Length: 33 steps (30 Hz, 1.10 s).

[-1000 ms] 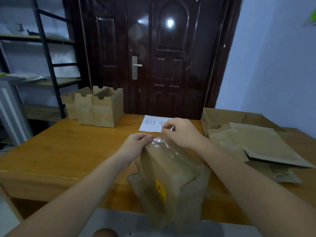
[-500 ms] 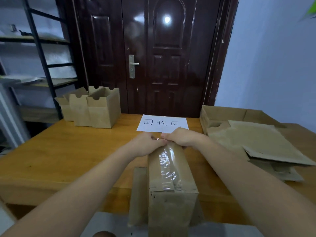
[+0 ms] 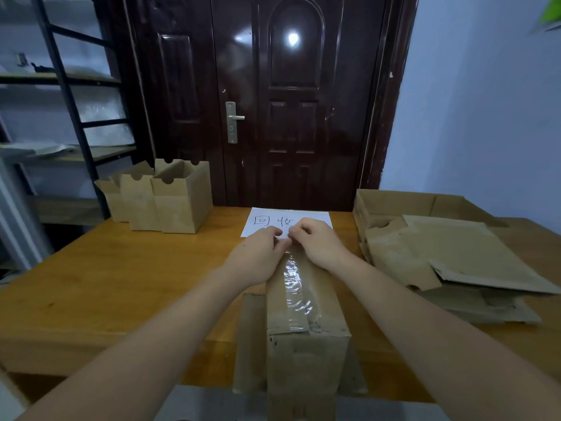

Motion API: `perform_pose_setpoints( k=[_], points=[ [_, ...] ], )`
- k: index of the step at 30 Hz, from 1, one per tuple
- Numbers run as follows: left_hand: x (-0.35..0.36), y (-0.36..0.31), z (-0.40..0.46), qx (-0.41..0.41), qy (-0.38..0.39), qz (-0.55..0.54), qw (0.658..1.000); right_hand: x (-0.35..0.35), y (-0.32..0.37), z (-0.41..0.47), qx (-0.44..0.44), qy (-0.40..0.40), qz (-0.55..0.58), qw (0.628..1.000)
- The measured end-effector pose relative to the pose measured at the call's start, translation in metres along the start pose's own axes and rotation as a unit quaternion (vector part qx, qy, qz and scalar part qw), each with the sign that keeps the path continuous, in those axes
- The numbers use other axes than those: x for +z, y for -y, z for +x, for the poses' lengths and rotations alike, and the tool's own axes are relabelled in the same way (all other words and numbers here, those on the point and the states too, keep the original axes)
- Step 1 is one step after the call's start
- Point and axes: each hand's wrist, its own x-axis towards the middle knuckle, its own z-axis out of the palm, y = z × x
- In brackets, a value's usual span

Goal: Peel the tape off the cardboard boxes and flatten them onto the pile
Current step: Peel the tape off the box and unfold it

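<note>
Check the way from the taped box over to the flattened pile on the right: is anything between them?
Nothing visible. The box sits at the table's near edge under both hands, left hand and right hand at the far end of its tape. Only bare table separates it from the pile.

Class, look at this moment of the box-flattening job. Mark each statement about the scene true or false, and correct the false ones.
1. Both hands work at the far end of the taped box. True: the left hand and right hand meet there.
2. The clear tape is fully removed. False: it still runs along the box top.
3. The flattened pile lies to the right. True.
4. The open boxes at far left are lying flat. False: they stand upright.
5. The paper sheet is blank. False: it bears handwriting.
</note>
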Motion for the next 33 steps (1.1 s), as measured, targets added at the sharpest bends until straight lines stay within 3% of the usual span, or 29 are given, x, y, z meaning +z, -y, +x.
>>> perform_pose_setpoints(
  k=[6,12,18,24,29,33],
  points=[
    [0.0,-0.005,0.001,0.03,-0.082,0.035,0.996,-0.003,0.0,-0.009,-0.074,-0.06,0.021,0.995],
    [0.003,-0.006,-0.001,0.053,-0.112,0.036,0.992,-0.014,-0.002,-0.021,-0.182,-0.026,-0.113,0.976],
    [0.003,-0.007,0.0,0.104,-0.125,0.084,0.983,-0.015,-0.005,-0.026,-0.185,-0.062,-0.107,0.975],
    [0.004,-0.005,0.0,0.115,-0.122,0.117,0.979,-0.017,-0.006,-0.024,-0.2,-0.042,-0.104,0.973],
    [0.005,-0.002,0.002,0.108,-0.103,0.087,0.985,-0.024,-0.012,-0.026,-0.187,-0.015,-0.147,0.971],
    [0.003,-0.004,0.002,0.135,-0.115,0.151,0.973,-0.021,-0.016,-0.024,-0.195,-0.042,-0.185,0.962]
  ],
)
